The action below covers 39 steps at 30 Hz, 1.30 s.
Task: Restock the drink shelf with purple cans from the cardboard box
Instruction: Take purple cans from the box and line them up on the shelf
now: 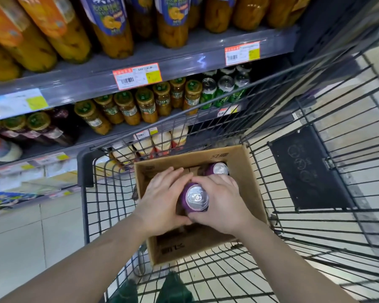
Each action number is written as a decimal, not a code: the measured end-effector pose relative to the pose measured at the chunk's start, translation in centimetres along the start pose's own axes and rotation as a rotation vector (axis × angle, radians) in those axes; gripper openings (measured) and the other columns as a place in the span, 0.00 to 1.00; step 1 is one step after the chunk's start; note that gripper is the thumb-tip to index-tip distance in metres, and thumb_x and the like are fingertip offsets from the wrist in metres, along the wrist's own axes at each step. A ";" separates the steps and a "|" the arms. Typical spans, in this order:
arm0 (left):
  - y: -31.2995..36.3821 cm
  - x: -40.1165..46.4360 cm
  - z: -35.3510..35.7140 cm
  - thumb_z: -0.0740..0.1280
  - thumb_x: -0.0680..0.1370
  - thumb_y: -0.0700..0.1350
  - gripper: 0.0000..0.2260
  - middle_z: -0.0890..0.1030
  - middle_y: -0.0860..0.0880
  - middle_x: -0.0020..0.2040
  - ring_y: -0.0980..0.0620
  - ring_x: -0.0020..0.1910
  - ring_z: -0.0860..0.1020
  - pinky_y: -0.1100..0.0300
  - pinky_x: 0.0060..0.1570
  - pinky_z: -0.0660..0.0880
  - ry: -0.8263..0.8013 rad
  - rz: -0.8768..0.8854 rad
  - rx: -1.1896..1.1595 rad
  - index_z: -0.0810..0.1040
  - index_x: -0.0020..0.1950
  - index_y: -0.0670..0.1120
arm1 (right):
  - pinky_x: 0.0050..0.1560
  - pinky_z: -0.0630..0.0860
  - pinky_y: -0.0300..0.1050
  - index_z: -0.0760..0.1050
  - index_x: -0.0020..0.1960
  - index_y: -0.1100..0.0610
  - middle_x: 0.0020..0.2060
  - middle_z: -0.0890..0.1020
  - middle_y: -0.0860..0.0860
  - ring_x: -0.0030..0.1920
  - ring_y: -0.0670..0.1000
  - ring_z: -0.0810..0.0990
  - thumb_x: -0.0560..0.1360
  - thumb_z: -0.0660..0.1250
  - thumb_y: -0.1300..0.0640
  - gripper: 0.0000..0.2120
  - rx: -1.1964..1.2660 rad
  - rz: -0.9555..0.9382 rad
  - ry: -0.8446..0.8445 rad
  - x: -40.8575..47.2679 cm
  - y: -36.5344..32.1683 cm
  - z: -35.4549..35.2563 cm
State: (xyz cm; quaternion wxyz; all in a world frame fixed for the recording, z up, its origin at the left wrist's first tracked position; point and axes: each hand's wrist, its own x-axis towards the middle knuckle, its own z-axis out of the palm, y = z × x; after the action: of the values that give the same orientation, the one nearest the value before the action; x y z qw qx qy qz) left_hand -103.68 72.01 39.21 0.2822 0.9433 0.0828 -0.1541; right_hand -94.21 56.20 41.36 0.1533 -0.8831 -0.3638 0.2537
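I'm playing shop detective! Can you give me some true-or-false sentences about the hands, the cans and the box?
1. Both hands hold one purple can. True: the left hand and right hand wrap the purple can.
2. The cardboard box sits on the floor. False: the cardboard box sits in a wire cart.
3. Another can stands in the box. True: a second can is at its far end.
4. The held can lies sideways. False: its silver top faces up.

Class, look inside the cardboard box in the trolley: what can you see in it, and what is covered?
Inside the cardboard box: one purple can held between the left hand and right hand, and a second purple can at the far end. The hands cover the box's middle, so any cans beneath cannot be seen.
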 end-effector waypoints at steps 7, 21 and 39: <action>0.0 0.0 -1.3 0.75 0.60 0.65 0.42 0.68 0.55 0.72 0.54 0.75 0.58 0.50 0.75 0.54 0.176 0.039 -0.196 0.69 0.71 0.54 | 0.63 0.55 0.31 0.67 0.69 0.41 0.57 0.73 0.36 0.61 0.41 0.67 0.61 0.77 0.39 0.39 0.117 -0.057 0.077 -1.1 -2.6 -3.0; -3.9 -2.2 -2.0 0.76 0.56 0.66 0.38 0.72 0.64 0.58 0.60 0.58 0.74 0.58 0.59 0.75 0.252 -0.058 -0.428 0.67 0.63 0.64 | 0.62 0.72 0.47 0.72 0.67 0.54 0.60 0.79 0.54 0.61 0.55 0.78 0.75 0.69 0.58 0.21 0.242 0.546 0.049 1.2 8.1 5.0; -5.6 -2.1 -1.1 0.76 0.58 0.68 0.38 0.74 0.63 0.59 0.61 0.60 0.74 0.58 0.60 0.74 0.280 0.040 -0.402 0.69 0.65 0.61 | 0.49 0.77 0.50 0.58 0.76 0.55 0.64 0.67 0.55 0.50 0.58 0.81 0.78 0.65 0.55 0.30 -0.045 0.666 0.119 8.7 8.5 8.5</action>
State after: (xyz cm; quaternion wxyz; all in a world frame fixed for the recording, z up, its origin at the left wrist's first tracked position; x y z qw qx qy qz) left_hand -106.75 77.13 37.92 0.4531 0.8817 0.1316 0.0034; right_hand -88.92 57.34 27.58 0.0633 -0.9698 -0.0512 0.2298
